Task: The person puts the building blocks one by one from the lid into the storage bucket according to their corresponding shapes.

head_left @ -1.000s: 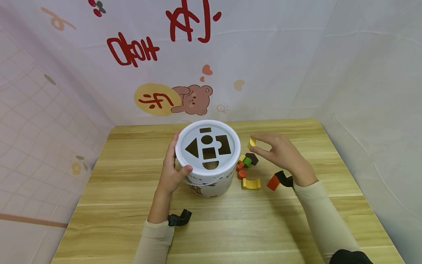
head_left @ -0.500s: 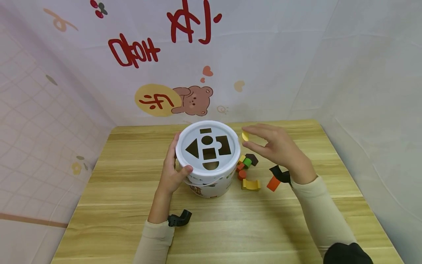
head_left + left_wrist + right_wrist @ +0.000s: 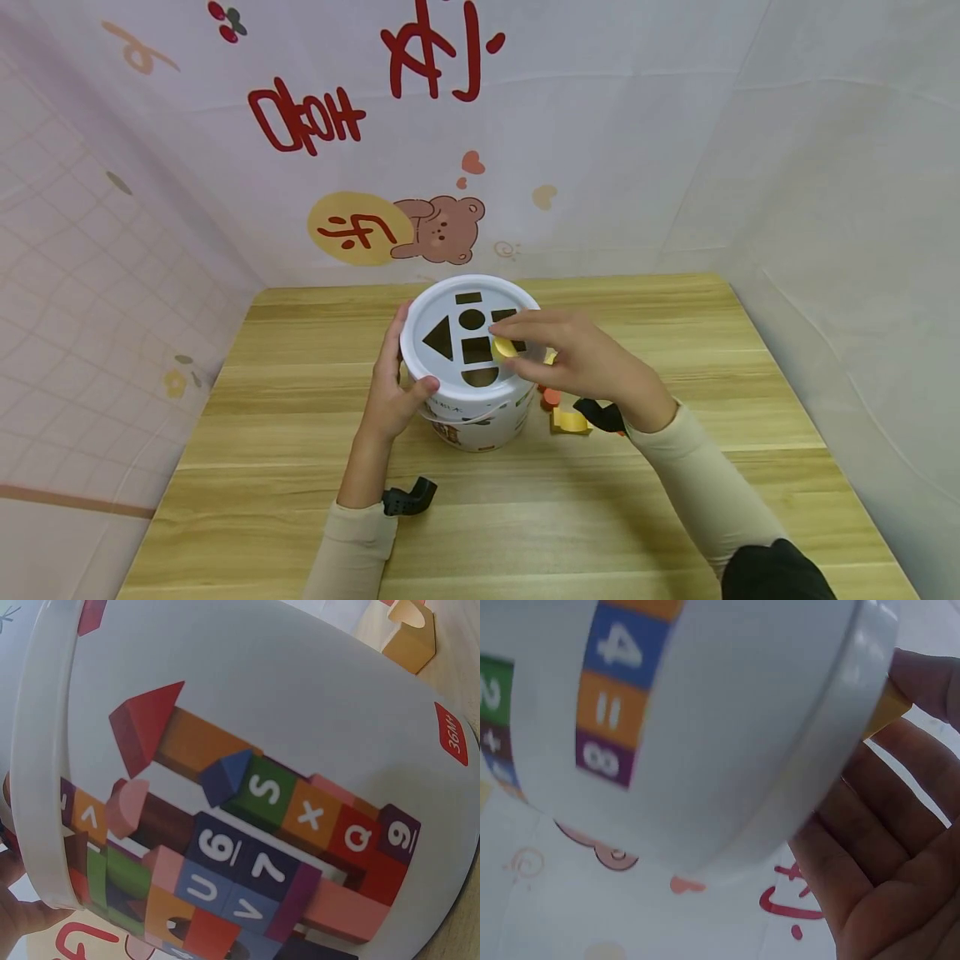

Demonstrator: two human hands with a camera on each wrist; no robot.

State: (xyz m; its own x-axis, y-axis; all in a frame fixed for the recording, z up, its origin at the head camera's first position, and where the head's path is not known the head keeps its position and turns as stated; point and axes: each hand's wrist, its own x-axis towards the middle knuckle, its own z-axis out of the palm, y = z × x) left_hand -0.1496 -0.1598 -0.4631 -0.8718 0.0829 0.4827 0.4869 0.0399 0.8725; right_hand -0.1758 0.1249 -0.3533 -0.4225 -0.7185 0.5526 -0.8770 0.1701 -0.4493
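- I see the left hand (image 3: 393,390) gripping the bucket (image 3: 495,429), thumb on its lid (image 3: 433,307), probably for steadiness.
- My right hand (image 3: 585,352) pinches the yellow block (image 3: 503,348) over the lid's holes, seemingly by its edges for easier turning; contact with the lid I can't tell.
- The yellow arch (image 3: 572,422) lies beside the bucket, handily near.

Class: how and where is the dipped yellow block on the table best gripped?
Probably pinch the yellow block across its front and back at the middle, from above on the near side: its dip appears to face upward, with bare table before it and the bucket close on its left.
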